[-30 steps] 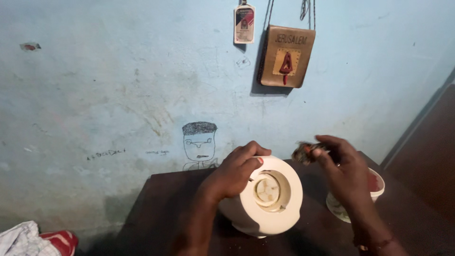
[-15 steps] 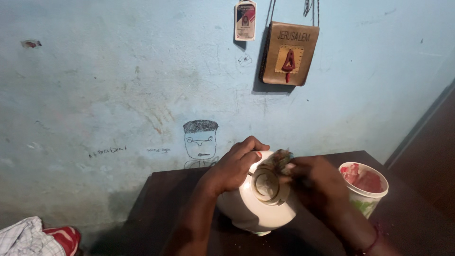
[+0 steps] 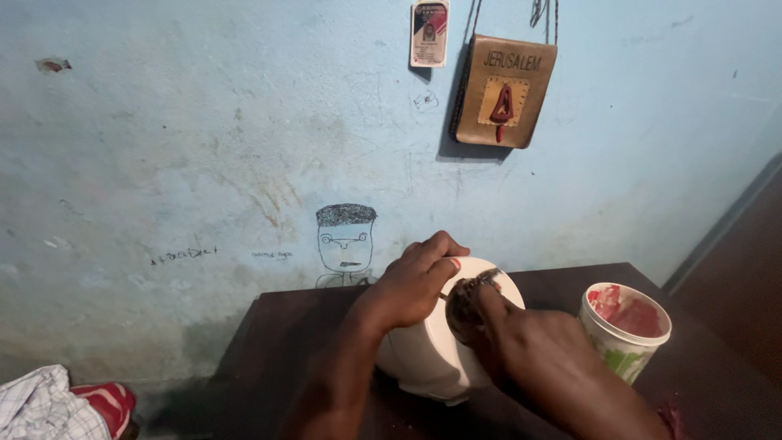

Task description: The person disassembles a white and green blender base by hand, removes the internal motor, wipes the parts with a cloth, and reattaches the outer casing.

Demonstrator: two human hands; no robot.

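White appliance base (image 3: 428,350) (tilted) under left hand (image 3: 411,285), right hand (image 3: 521,342).

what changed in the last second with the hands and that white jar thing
The right hand moved left from above the plastic cup onto the open top of the white container, its fingers now pressing something dark there. The left hand stayed gripping the container's rim. Cup and dark table unchanged.

A dark brown worktop (image 3: 277,342) stands against the wall, carrying a white round appliance (image 3: 423,358) and a plastic cup (image 3: 623,330).
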